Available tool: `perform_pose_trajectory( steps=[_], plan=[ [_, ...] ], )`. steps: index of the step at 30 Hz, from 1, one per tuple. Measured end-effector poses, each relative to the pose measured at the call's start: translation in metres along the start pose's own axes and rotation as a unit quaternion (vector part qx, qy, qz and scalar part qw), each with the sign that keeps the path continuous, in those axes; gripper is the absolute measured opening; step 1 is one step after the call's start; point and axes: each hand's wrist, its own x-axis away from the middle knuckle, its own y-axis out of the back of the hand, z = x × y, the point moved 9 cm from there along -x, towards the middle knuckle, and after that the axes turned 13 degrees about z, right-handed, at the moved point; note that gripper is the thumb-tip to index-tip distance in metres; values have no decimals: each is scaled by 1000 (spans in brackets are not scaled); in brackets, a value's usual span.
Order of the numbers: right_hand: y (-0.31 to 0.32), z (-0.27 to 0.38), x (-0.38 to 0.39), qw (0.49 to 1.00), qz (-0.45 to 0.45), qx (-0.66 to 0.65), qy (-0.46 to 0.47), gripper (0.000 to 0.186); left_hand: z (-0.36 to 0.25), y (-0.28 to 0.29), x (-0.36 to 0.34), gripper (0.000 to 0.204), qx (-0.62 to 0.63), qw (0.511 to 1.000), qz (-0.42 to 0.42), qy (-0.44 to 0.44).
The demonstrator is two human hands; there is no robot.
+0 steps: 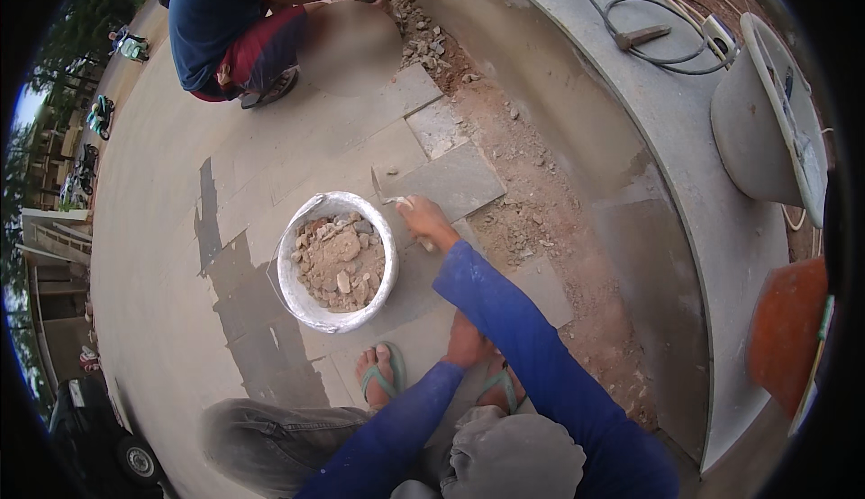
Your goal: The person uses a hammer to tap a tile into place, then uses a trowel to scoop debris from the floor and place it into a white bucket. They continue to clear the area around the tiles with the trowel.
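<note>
The right hand (425, 220) is gripping a small trowel (393, 200), its fingers wrapped round the handle, and the blade is pointing up and away, between the white bucket's rim and the near-left edge of a grey slab (455, 180). The left hand (468, 340) is lying beneath the right forearm, partly covered by the sleeve; whether its fingers are spread or closed I cannot tell. Just left of the trowel, the white bucket (389, 269) is standing on the paving (153, 256), holding rubble (341, 256). The slab is lying at the paving's right edge, where a strip of reddish dirt (550, 193) is running alongside.

The step in hand seems to be trowel work by that slab; the next move probably calls for steering the blade clear of the bucket's rim and bracing the wrist.

Farther out, a co-worker in a blue shirt (209, 17) is crouching near the paving's far edge. A hammer (643, 37) is lying on the pale ledge (662, 103), with a grey tub (748, 130) beside the ledge's outer edge.
</note>
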Motion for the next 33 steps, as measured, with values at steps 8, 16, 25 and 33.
perform_pose_trajectory(
  steps=[8, 16, 25, 33],
  plan=[
    [43, -28, 158, 983, -131, -119, -55, 48, 99, 107, 98, 47, -51, 955, -191, 223],
    [52, -75, 258, 994, -37, -32, -101, 55, 74, 23, 85, 93, -173, 962, -49, 203],
    [139, -69, 299, 980, -161, 40, -111, 42, 39, 28, -46, 72, -87, 992, -58, 71],
    [101, -94, 249, 996, -69, 33, -56, 43, 62, 68, -49, 49, 16, 961, -260, 97]
  ],
)
